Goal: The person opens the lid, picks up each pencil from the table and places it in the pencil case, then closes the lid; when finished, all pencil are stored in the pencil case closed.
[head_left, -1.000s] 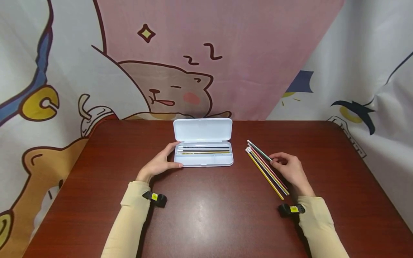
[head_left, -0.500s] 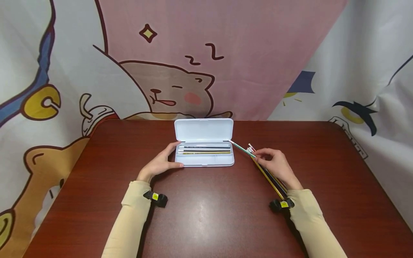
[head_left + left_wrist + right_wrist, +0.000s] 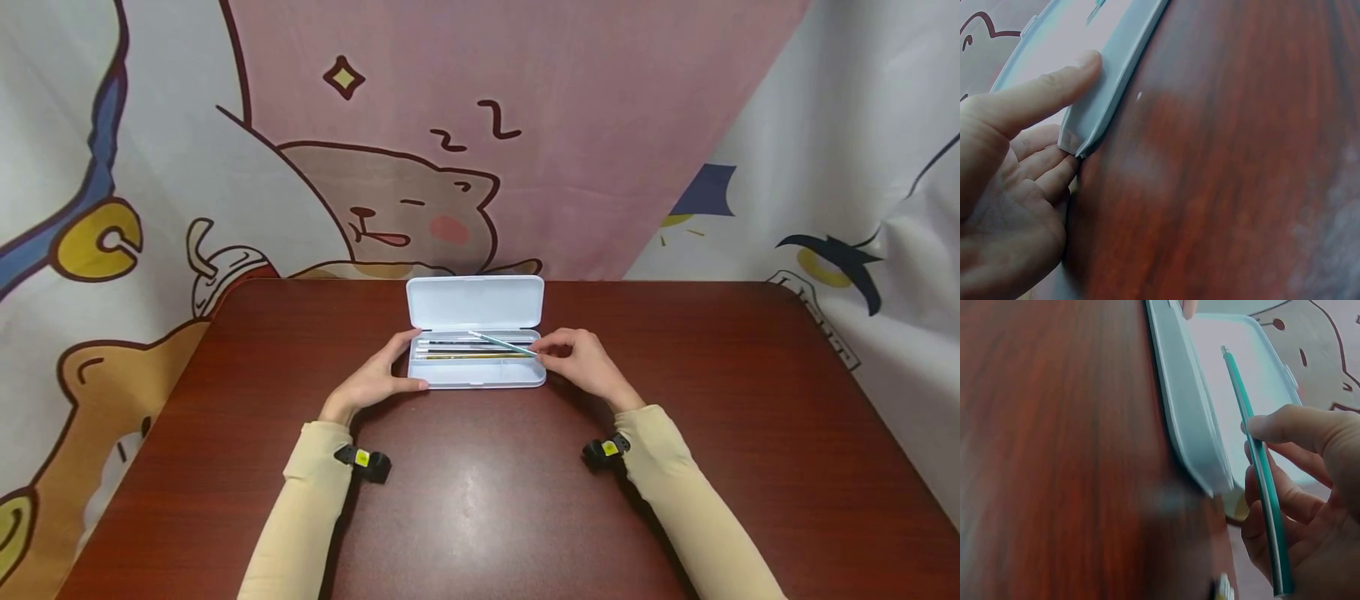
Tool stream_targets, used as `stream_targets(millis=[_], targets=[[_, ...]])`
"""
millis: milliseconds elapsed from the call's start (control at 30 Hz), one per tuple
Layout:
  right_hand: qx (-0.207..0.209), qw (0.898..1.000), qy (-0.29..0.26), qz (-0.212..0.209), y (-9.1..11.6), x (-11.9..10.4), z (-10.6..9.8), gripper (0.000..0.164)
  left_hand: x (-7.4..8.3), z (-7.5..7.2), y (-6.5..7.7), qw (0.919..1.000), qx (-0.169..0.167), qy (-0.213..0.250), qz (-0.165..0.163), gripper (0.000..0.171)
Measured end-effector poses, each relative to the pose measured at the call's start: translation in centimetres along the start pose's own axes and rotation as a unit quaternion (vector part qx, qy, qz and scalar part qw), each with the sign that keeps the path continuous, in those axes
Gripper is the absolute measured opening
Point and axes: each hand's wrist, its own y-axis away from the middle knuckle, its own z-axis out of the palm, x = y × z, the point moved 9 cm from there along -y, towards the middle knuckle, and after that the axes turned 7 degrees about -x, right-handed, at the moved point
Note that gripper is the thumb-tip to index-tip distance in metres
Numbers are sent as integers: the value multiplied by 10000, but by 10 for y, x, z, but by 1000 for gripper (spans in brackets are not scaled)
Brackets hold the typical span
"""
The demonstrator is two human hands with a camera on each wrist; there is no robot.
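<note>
An opened white pencil case (image 3: pixel 517 383) lies on the table, lid raised at the back, with several pencils (image 3: pixel 450 357) in its rear compartment. My left hand (image 3: pixel 375 383) holds the case's left end, thumb at the front edge and fingers at the end and back corner; the left wrist view shows the thumb (image 3: pixel 1054 90) against its wall. A green pencil (image 3: pixel 1263 481) is pinched between thumb and fingers of my right hand (image 3: pixel 585 364), at the case's right end. That pencil slants over the rear compartment, its white-tipped end pointing left. Whether it touches the others I cannot tell.
The ends of loose pencils (image 3: pixel 1225 589) show at the bottom of the right wrist view; in the head view my right hand and sleeve hide them. A dark red-brown table (image 3: pixel 480 500) spreads around the case. A printed cloth (image 3: pixel 600 125) hangs behind it.
My right hand has carried the green pencil leftward from beside the loose pencils to over the case. The left hand and the case stay in place.
</note>
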Motion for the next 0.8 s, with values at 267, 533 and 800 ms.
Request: stream_targets(millis=[267,533,800], targets=[[-208,9988,38,-445,-28,-18,23,14,0,0,0,9999,3,98,56,89],[-375,9961,129,-791,-46,-30,41,13,1,0,0,9996,44,-2,265,89],[-602,9955,318,-666,-56,-34,58,14,8,1,2,9994,21,244,231,88]])
